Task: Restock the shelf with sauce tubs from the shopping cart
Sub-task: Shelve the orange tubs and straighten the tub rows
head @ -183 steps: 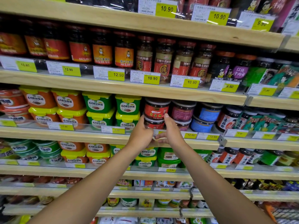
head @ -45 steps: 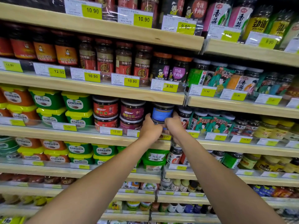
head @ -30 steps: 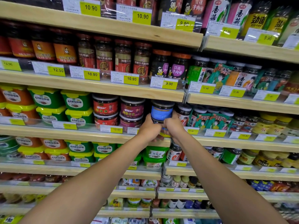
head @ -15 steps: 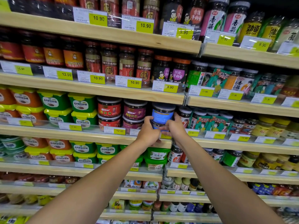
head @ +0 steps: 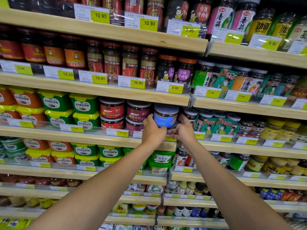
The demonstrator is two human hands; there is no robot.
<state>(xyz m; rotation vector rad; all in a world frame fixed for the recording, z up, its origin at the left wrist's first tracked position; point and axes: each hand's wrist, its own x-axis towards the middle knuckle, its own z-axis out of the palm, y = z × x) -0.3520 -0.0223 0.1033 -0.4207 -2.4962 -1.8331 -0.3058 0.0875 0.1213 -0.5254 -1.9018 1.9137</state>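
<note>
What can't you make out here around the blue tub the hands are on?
Head view, the only one:
- Label text on the blue tub: blurred, unreadable.
- Whatever sits under it: covered by the left hand and the right hand.
- The price tag below it: mostly hidden by both hands.
- The shopping cart: outside the frame.

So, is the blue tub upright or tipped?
Upright: the blue tub has its lid on top and level; left hand and right hand hold its sides.
</note>
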